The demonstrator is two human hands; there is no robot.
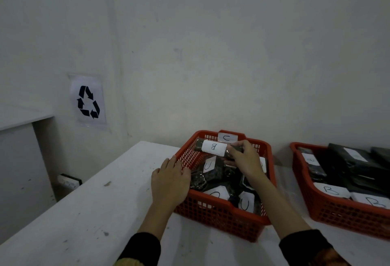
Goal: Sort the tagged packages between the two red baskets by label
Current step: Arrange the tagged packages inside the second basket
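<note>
Right hand (242, 161) pinches the B-tagged package (213, 147) at one end above the U basket (221, 213); left hand (170, 183) rests flat-fingered on its rim; package appears light, pliable, slick-wrapped, best gripped mid-body.

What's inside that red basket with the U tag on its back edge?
The U basket holds dark packages with white labels: three read U, and the right hand holds one marked B. Whatever lies deeper is covered.
</note>
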